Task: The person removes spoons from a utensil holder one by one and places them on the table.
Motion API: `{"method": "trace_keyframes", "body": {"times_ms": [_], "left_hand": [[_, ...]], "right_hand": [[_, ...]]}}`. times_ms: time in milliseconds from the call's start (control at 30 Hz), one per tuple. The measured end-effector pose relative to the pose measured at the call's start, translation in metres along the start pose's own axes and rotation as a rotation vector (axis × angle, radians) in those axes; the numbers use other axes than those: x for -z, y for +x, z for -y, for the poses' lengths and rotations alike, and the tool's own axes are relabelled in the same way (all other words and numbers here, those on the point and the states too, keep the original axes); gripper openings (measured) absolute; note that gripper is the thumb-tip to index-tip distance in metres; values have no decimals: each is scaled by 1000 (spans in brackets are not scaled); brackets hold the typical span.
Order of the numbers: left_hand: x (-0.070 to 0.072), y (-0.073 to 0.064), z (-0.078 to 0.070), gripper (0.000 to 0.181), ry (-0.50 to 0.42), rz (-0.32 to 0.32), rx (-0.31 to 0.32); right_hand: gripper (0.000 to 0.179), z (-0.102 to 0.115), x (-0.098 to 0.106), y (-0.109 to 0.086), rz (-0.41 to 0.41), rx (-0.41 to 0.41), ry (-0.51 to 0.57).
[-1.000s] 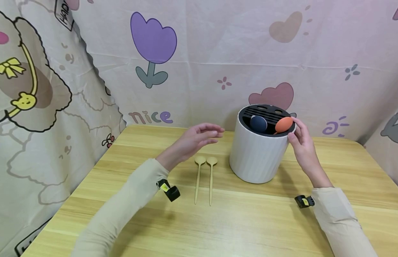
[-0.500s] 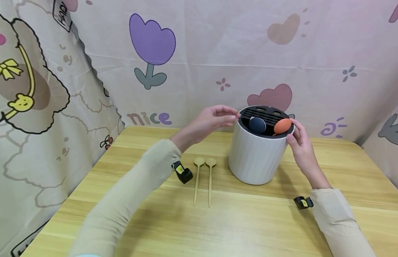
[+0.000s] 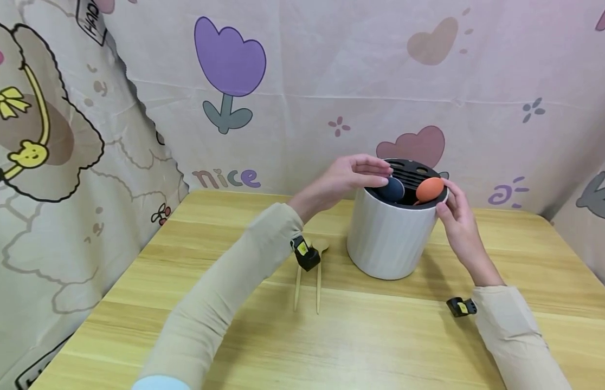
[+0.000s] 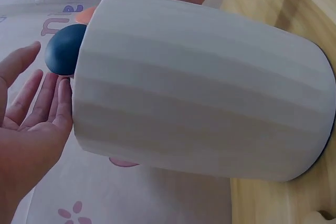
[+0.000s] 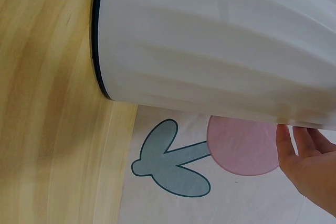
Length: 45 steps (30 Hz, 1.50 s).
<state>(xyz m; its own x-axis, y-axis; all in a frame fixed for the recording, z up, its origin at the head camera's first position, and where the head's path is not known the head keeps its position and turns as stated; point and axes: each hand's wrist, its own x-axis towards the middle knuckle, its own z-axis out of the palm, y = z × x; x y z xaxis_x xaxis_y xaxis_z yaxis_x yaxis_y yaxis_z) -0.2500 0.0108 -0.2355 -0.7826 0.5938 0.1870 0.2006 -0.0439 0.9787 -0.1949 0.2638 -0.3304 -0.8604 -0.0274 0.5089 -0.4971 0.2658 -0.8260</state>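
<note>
A white ribbed utensil holder with a black slotted top stands upright on the table. A dark blue spoon head and an orange spoon head stick out of its front opening. My left hand is at the left rim, thumb and fingers spread beside the blue head. In the left wrist view, a gap shows between the thumb and the blue head; the fingertips lie just below it. My right hand holds the holder's right side at the rim, thumb in front and fingers farther back.
Two pale yellow spoons lie side by side left of the holder, the right spoon and the left spoon, partly covered by the left wrist camera. A printed cloth hangs behind the wooden table.
My left hand has moved right and up, from above the yellow spoons to the blue spoon head at the holder's rim. The right hand and the holder have stayed put.
</note>
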Motion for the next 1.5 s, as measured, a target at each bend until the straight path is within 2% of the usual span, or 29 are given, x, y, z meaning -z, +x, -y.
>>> {"method": "trace_keyframes", "body": {"times_ms": [133,433,667,900,1067,1267,1500], "left_hand": [[-2,3,-1,34,19,-2,-13],[-7,2,-6,33,245,9,-39],[-6,0,-3,35,330,12,-60],[-6,6,-1,32,438,4,-88],[-8,12,-2,32,495,35,-104],[-8,21,-3,31,513,63,-103],[-11,27,-1,29,413,57,-72]], "right_hand": [[49,2,-1,1,-3,10,14],[49,1,0,2,2,7,-13],[49,0,1,2,1,11,-1],[49,0,2,0,-13,14,-9],[51,1,1,0,-11,5,-24],[50,0,0,0,-10,6,-5],[49,-1,1,0,-3,8,11]]}}
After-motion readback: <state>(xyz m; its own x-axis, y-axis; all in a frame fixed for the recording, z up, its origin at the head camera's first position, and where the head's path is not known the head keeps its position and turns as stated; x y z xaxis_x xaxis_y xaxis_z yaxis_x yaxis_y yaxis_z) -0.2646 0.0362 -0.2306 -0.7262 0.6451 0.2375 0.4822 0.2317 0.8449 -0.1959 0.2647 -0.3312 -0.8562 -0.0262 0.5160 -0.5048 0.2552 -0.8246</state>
